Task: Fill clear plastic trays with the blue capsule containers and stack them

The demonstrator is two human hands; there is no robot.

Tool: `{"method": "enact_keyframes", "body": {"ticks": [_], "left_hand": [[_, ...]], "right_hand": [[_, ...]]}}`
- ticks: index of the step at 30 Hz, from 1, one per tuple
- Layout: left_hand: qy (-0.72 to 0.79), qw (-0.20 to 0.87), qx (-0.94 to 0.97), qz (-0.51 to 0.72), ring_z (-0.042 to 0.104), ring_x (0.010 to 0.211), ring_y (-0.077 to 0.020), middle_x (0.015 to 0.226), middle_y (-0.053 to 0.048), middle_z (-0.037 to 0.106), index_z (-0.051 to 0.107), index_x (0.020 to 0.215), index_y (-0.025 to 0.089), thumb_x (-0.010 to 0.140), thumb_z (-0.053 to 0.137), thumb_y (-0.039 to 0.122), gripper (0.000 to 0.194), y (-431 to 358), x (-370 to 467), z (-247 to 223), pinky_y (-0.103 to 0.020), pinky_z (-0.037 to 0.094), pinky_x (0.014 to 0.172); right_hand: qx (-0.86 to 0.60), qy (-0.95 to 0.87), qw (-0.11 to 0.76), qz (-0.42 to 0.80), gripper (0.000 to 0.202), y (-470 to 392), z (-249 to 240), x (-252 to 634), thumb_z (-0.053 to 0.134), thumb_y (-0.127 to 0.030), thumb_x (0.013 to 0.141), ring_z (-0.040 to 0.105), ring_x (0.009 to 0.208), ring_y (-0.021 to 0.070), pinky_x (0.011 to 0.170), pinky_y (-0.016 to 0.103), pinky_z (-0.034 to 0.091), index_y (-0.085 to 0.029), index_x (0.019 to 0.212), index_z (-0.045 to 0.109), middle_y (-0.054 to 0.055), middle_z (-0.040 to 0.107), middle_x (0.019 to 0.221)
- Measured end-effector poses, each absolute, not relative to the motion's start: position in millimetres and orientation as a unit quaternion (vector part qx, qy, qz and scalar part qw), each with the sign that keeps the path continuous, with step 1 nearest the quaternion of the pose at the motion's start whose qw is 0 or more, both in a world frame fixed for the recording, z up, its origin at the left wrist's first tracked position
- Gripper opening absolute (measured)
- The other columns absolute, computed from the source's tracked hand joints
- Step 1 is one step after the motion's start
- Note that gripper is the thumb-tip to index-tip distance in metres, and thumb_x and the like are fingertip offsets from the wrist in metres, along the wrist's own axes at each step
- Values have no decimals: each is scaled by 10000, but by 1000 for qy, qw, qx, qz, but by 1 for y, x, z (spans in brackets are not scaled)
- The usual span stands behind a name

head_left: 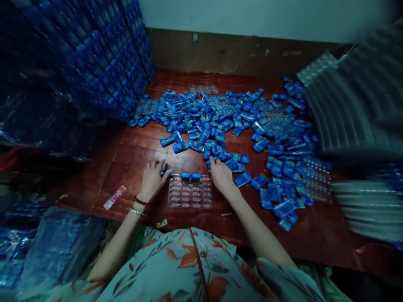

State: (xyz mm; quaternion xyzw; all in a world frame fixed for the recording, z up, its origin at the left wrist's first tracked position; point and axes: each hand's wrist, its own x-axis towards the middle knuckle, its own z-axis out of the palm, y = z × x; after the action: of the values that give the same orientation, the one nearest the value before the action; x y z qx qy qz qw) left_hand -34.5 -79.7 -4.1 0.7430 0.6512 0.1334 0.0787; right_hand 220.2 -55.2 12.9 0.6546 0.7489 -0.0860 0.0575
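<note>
A clear plastic tray (190, 193) with rows of moulded pockets lies flat on the table before me. Two small blue cases (190, 176) sit side by side in its far row. At the tray's far left corner my left hand (154, 179) is closed, thumb and fingers pinching a small blue case (166, 172). My right hand (221, 176) is beyond the tray's right far corner, its fingers curled down on a blue case (208, 165) at the near edge of the pile; the fingertips partly hide it.
A loose pile of blue cases (201, 121) spreads across the red-brown table (126, 151). Stacked, wrapped blue packs (103, 63) rise at left. More clear trays (316, 178) lie at right, near stacked grey trays (352, 92). A pink wrapper strip (115, 197) lies front left.
</note>
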Motion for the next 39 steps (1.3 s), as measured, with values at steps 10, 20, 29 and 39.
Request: {"method": "enact_keyframes", "body": {"ticks": [10,20,29,39], "left_hand": [[688,213,652,237,560,806,-212,854,-66,593,552,929,151,855,517,338,203,-108,-54,-25,-348,466,751],[587,268,694,318,553,883,-155,960,-51,527,590,1154,225,891,485,224,283,-148,-21,11,-282,496,776],[478,137,798,342,545,983,-178,1092,-98,548,484,1256,210,906,423,117,367,-136,-2,-22,-297,504,803],[358,142,898,211,513,1014,-212,1082,-127,574,507,1206,163,928,367,137,312,-120,-7,0,-381,517,825]], "right_hand": [[655,549,-419,-308,322,-113,-9,248,569,-384,828,599,695,162,642,305,508,-207,1082,483,29,620,878],[492,714,-445,-225,238,-149,-24,214,505,-144,868,604,960,188,849,360,517,-218,1084,571,70,629,996],[460,843,-253,-117,330,-139,-12,219,402,-60,870,566,861,187,716,282,506,-161,1141,559,96,595,928],[441,888,-115,-53,239,-129,8,209,475,-80,865,505,800,178,691,279,398,-172,1065,572,70,581,871]]}}
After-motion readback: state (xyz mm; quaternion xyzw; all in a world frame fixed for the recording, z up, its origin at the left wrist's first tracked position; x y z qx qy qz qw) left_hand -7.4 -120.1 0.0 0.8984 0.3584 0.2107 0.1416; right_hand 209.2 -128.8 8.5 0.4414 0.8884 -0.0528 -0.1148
